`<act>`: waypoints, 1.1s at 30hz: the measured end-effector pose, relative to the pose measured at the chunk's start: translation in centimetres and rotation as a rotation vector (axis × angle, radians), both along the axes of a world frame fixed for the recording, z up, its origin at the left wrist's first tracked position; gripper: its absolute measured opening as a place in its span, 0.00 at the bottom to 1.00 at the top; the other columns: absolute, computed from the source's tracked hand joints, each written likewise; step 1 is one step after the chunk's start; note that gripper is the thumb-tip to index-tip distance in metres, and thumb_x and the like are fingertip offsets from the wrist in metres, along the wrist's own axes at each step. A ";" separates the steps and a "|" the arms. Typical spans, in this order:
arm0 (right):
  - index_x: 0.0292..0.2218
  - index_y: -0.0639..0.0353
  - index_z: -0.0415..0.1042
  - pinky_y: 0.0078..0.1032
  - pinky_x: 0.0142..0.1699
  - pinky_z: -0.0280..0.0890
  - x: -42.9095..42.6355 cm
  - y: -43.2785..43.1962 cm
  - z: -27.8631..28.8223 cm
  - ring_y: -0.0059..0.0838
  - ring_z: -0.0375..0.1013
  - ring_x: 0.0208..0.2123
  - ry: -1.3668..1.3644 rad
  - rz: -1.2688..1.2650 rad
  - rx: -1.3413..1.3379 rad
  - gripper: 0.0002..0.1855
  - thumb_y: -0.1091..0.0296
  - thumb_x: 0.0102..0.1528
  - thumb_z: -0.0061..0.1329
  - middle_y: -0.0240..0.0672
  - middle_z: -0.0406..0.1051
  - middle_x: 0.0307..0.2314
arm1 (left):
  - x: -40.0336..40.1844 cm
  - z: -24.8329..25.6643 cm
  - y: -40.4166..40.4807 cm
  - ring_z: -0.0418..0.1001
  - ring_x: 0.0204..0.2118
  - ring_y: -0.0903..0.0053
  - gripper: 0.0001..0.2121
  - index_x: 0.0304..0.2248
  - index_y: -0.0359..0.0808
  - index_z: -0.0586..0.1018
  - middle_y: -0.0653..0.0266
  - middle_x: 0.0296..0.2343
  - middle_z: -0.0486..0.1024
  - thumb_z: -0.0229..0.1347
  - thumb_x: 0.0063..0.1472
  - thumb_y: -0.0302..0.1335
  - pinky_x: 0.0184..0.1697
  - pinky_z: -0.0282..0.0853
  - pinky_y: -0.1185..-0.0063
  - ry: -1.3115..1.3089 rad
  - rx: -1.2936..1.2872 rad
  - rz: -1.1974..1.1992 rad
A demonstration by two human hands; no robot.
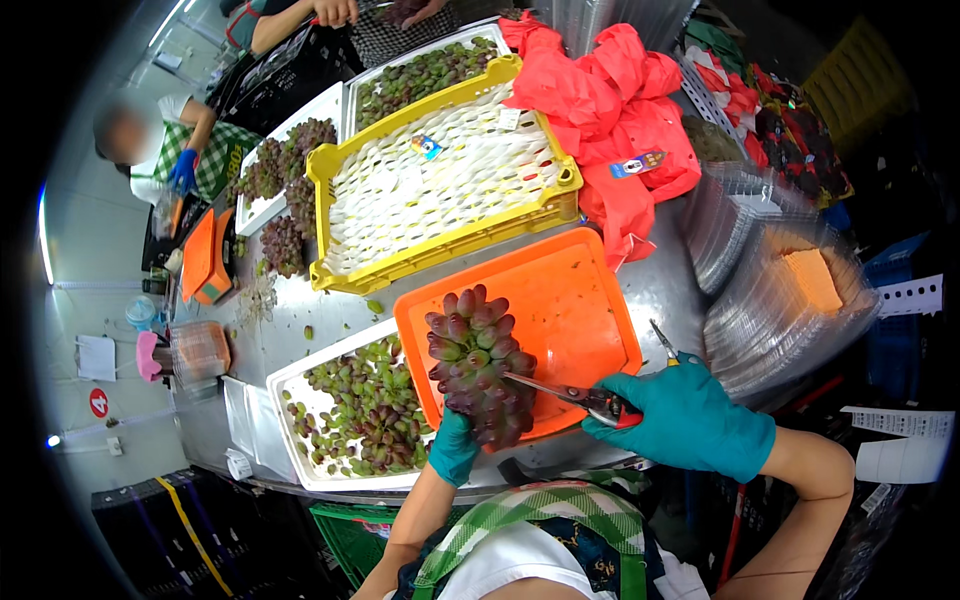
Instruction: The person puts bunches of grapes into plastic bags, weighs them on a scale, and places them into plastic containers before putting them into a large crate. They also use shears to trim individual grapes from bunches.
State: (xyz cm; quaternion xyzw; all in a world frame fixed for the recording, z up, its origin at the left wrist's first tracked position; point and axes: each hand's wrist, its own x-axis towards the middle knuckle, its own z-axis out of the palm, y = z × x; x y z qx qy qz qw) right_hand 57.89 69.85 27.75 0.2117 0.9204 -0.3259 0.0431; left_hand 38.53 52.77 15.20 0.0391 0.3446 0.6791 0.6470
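Note:
A large bunch of long reddish-purple grapes (480,375) is held up over the near left part of an orange plastic tray (577,300). My left hand (454,450), in a teal glove, grips the bunch from below, its fingers mostly hidden behind the fruit. My right hand (686,420), also gloved in teal, holds red-handled trimming snips (581,394). Their narrow blades point left, with the tip at the side of the bunch. Just beyond the right hand shows a second pair of scissors (664,341) with a bit of yellow handle; whether the hand touches it I cannot tell.
Loose grapes fill a white foam box (281,409) on the left. Behind the tray stands a yellow crate (450,266) with white foam netting. Red wrapping (637,112) and stacked clear plastic containers (772,322) lie right. Two co-workers (217,142) stand across the metal table (285,322).

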 end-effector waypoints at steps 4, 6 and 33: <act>0.25 0.56 0.67 0.30 0.17 0.58 -1.0 -0.4 0.5 0.36 0.66 0.13 -0.103 0.058 0.078 0.20 0.46 0.45 0.43 0.36 0.65 0.10 | 0.5 -0.2 -0.2 0.62 0.46 0.67 0.37 0.51 0.36 0.54 0.59 0.46 0.59 0.58 0.43 0.35 0.46 0.62 0.71 0.083 0.042 0.025; 0.25 0.57 0.67 0.29 0.17 0.58 -1.4 -0.5 0.4 0.35 0.66 0.13 -0.109 0.070 0.110 0.20 0.47 0.45 0.43 0.36 0.64 0.10 | 0.7 -0.1 -0.1 0.62 0.46 0.67 0.37 0.51 0.36 0.53 0.59 0.46 0.59 0.58 0.43 0.36 0.47 0.62 0.71 0.156 0.070 0.053; 0.19 0.58 0.65 0.28 0.19 0.55 -6.8 -1.5 3.7 0.30 0.64 0.14 -0.160 0.335 0.380 0.07 0.66 0.41 0.45 0.34 0.62 0.10 | 1.4 -0.7 -2.0 0.60 0.48 0.66 0.37 0.52 0.36 0.51 0.59 0.48 0.56 0.56 0.45 0.39 0.47 0.60 0.70 0.486 0.065 0.119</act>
